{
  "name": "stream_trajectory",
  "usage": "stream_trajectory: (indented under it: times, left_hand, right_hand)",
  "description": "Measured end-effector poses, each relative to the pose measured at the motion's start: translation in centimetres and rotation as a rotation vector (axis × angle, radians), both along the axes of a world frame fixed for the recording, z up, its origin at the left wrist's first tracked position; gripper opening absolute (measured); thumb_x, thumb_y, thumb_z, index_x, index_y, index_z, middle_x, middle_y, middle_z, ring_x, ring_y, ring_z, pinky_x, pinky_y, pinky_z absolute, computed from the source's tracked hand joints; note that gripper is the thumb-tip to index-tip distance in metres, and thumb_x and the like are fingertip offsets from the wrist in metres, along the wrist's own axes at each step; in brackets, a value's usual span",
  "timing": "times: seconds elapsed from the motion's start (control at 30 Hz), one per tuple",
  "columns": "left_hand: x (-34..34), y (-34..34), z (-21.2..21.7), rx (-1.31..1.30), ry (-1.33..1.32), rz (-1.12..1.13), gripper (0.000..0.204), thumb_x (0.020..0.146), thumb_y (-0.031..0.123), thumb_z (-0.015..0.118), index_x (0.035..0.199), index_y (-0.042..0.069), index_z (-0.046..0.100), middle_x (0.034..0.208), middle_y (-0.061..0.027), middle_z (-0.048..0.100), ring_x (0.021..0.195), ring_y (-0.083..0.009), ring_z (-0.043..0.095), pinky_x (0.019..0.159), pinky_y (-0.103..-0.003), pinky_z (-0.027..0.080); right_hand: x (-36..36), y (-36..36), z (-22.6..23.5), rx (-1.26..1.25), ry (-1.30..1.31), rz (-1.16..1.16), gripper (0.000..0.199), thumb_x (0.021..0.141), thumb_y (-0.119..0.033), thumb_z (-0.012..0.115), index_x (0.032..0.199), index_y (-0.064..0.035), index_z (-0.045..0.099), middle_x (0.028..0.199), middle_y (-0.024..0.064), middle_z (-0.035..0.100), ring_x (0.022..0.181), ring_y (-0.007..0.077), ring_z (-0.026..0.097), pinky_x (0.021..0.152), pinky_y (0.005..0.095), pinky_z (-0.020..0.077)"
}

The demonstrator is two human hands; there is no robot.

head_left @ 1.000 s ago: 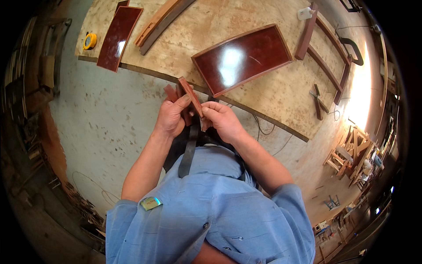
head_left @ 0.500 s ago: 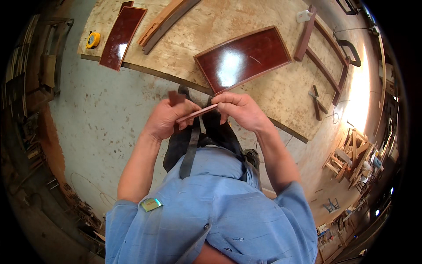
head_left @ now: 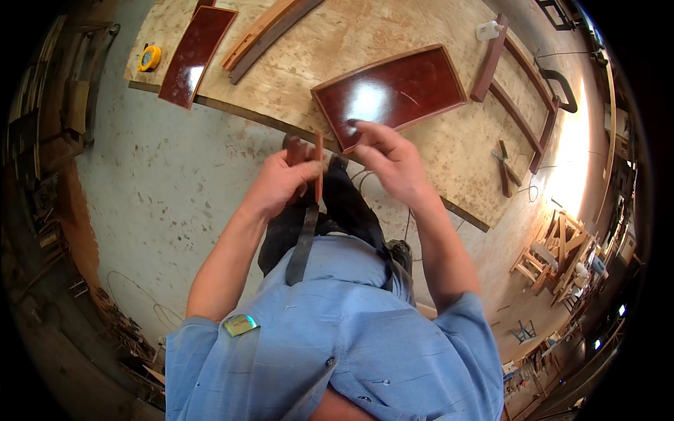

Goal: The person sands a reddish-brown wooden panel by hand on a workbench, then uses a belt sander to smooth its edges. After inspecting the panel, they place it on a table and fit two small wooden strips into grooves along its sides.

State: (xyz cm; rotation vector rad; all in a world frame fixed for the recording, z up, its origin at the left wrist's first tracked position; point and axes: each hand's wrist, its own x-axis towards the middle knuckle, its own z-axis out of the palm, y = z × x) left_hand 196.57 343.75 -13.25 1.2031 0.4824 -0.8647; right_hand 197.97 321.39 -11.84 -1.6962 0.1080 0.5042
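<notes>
In front of my waist, just off the bench's near edge, my left hand (head_left: 279, 181) is closed around a thin reddish-brown wooden strip (head_left: 319, 168), which stands nearly upright. A second short piece of dark reddish wood (head_left: 298, 150) shows at the same hand's fingers. To its right, my right hand (head_left: 393, 163) is apart from the strip, with thumb and fingers spread and slightly blurred. Beyond that hand lies a glossy dark-red framed panel (head_left: 414, 88) on the plywood bench (head_left: 281, 95), one corner at the near edge.
A narrower glossy panel (head_left: 200, 52) overhangs the bench edge at left, beside a yellow tape measure (head_left: 149, 59). Long wooden rails (head_left: 270, 38) lie behind. At right are a wooden frame (head_left: 516, 112), a white bottle (head_left: 487, 30), a black clamp (head_left: 562, 90) and pliers (head_left: 507, 165).
My right hand has let go of the strip's end and moved slightly right. In my left hand, the strip has swung from a slant to nearly upright.
</notes>
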Motion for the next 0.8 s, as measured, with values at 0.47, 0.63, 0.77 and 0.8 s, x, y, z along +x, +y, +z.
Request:
stream_trajectory:
  times: [0.47, 0.63, 0.77, 0.8]
  left_hand:
    - [2.9, -3.9, -3.5, 0.081, -0.196, 0.402, 0.021, 0.086, 0.016, 0.068, 0.101, 0.004, 0.059, 0.085, -0.0031, 0.065, 0.059, -0.0065, 0.054, 0.049, -0.020, 0.042]
    - [3.1, -4.1, -2.9, 0.134, -0.174, 0.375, 0.024, 0.085, 0.016, 0.070, 0.102, 0.003, 0.059, 0.085, -0.0025, 0.065, 0.057, -0.0065, 0.053, 0.047, -0.020, 0.042]
    - [3.4, -4.4, -3.1, 0.141, -0.203, 0.392, 0.024, 0.085, 0.015, 0.070, 0.102, 0.003, 0.058, 0.084, -0.0022, 0.064, 0.059, -0.0066, 0.053, 0.047, -0.020, 0.042]
    - [3.4, -4.5, -3.0, 0.148, -0.194, 0.383, 0.025, 0.085, 0.015, 0.070, 0.102, 0.003, 0.058, 0.084, -0.0021, 0.064, 0.059, -0.0066, 0.053, 0.048, -0.020, 0.042]
  right_hand:
    - [-2.3, -5.2, -1.8, -0.020, 0.197, -0.339, 0.028, 0.092, -0.015, 0.058, 0.113, 0.0030, 0.062, 0.085, 0.0029, 0.063, 0.069, 0.0083, 0.056, 0.064, 0.0229, 0.0487]
    - [-3.0, -5.8, -2.5, 0.023, 0.229, -0.378, 0.029, 0.092, -0.016, 0.059, 0.113, 0.0031, 0.062, 0.086, 0.0033, 0.064, 0.069, 0.0082, 0.057, 0.064, 0.0230, 0.0494]
    - [-3.2, -6.1, -2.7, 0.025, 0.235, -0.382, 0.029, 0.091, -0.016, 0.060, 0.113, 0.0032, 0.062, 0.086, 0.0030, 0.064, 0.068, 0.0081, 0.057, 0.063, 0.0227, 0.0490]
    - [-3.2, -6.2, -2.8, 0.027, 0.239, -0.382, 0.029, 0.091, -0.016, 0.060, 0.113, 0.0031, 0.062, 0.085, 0.0029, 0.064, 0.067, 0.0080, 0.057, 0.063, 0.0225, 0.0489]
